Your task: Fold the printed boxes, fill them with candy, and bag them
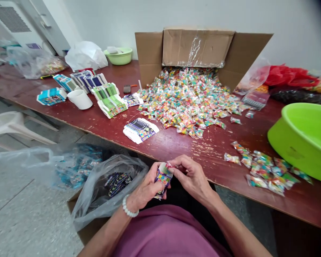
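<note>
My left hand (151, 185), with a beaded bracelet at the wrist, is wrapped round a small purple printed candy box (163, 180) over my lap. The box's top is open. At that opening my right hand (191, 175) pinches a small wrapped candy (170, 165), mostly hidden by the fingers and the flap. On the table in front lies a stack of flat purple boxes (141, 129). Beyond it, a large heap of wrapped candies (189, 100) spills from a cardboard box (198, 48) on its side. A smaller group of wrapped candies (264, 169) lies to the right.
A green basin (305, 139) stands at the right. Green flat boxes (109, 100), a white cup (80, 99) and blue boxes (52, 96) are on the left. Below the table edge, a plastic-lined carton (88, 210) holds filled purple packs (118, 183). A white stool (9, 125) stands at far left.
</note>
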Demonstrator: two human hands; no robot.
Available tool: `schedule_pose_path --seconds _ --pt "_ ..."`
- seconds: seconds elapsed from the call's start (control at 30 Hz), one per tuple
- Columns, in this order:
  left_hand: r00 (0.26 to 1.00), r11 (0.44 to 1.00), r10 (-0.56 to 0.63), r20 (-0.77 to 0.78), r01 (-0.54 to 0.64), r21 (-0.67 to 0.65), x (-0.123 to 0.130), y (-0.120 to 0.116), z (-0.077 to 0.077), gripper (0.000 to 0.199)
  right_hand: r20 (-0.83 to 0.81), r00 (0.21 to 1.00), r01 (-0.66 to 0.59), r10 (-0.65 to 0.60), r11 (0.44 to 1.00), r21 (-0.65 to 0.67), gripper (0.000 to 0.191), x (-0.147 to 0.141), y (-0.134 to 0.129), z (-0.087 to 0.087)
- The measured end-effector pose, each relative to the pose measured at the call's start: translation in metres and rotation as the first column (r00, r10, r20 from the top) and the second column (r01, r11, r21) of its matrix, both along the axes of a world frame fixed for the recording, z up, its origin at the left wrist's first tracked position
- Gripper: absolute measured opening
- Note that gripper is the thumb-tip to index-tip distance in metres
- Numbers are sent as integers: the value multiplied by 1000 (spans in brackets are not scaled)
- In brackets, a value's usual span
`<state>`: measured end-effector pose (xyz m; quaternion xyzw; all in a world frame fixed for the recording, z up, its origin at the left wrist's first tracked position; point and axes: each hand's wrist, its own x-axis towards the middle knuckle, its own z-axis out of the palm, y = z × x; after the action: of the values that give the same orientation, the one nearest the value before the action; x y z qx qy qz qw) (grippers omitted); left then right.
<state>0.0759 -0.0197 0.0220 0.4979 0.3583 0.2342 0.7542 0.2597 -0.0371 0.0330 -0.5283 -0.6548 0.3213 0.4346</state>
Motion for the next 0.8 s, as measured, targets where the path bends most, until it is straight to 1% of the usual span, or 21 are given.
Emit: schedule_pose_path --seconds 0.03,0.1,0.17,0.23,0.27,0.33,0.37,0.43,0.53,0.6,0.63,0.67,0.7,0.73,0.8 --pt "1000 1000 10 9 -10 -1 1 0 0 42 54 998 -38 37 999 17 14 2 -1 2" --pt "999 999 29 34 -29 -15 2 -1 -2 40 119 988 -96 95 995 5 19 4 -1 3" --pt "996 998 52 68 -49 -46 5 -3 -3 38 83 993 -81 84 996 -40 21 3 0 2" --pt "991 995 85 106 -78 -64 7 -4 -4 38 -44 999 -5 0 994 -112 15 1 1 -2" --pt "986 993 107 125 -99 -69 8 -5 -3 40 -135 989 32 -54 986 -164 15 0 2 -4" --pt "975 985 159 158 -146 -86 10 -5 -1 44 -329 933 50 -145 959 -280 27 -2 3 -5" --pt "968 980 184 169 -168 -107 10 -4 0 46 -412 895 28 -170 944 -328 32 -2 3 -5" --pt "953 964 236 191 -205 -169 11 -2 2 48 -525 835 -60 -164 922 -383 34 -3 3 -1" --pt "923 937 298 244 -234 -257 12 0 1 48 -593 800 -224 -88 874 -432 33 -6 -1 4" --pt "901 922 324 290 -232 -310 12 -1 -2 53 -595 800 -273 -75 838 -473 33 -10 -2 3" --pt "892 911 334 304 -223 -346 11 -1 -4 57 -572 817 -275 -73 823 -497 35 -11 -1 0" --pt "890 903 335 307 -210 -375 11 -2 -7 60 -531 844 -247 -77 822 -512 37 -13 0 -4" --pt "894 898 337 297 -210 -386 10 -2 -10 63 -476 876 -194 -84 840 -506 39 -15 3 -10" --pt "892 893 348 289 -222 -392 9 -2 -13 63 -416 907 -164 -64 856 -490 42 -17 5 -16" --pt "877 876 388 284 -255 -410 7 -3 -18 59 -296 955 -125 -8 895 -427 40 -19 11 -28"
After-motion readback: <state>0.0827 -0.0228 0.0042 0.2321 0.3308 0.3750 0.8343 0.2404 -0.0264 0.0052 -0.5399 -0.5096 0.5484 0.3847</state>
